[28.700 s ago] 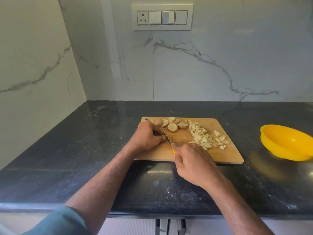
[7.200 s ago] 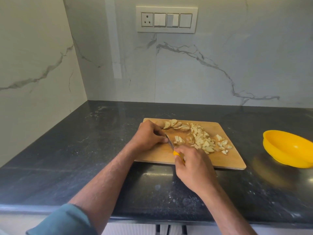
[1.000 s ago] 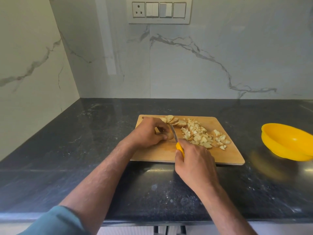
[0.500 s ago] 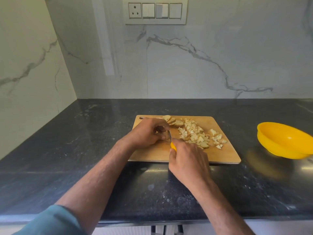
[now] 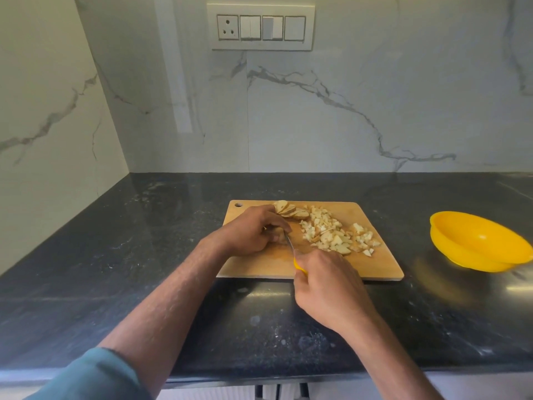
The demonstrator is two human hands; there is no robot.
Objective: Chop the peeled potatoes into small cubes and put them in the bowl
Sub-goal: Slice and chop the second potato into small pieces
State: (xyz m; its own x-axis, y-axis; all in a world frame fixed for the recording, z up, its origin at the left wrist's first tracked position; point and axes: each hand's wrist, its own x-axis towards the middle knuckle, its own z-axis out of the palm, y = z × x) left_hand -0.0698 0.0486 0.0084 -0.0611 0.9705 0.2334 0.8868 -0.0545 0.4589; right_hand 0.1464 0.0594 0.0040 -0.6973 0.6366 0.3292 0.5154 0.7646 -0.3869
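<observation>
On a wooden cutting board (image 5: 259,264), the left hand (image 5: 251,232) curls over a potato piece (image 5: 278,236) while the right hand (image 5: 328,287) grips a yellow-handled knife (image 5: 292,251), blade pointing away. Cubes (image 5: 331,236) lie alongside; the yellow bowl (image 5: 476,241) sits well right.

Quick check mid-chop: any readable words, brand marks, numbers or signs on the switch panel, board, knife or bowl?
None readable.
Switch panel: a socket and plain switches, no lettering.
Cutting board: bare wood, no mark.
Knife: only the blade and a bit of yellow handle show, no print.
Yellow bowl: plain, slightly blurred.
</observation>
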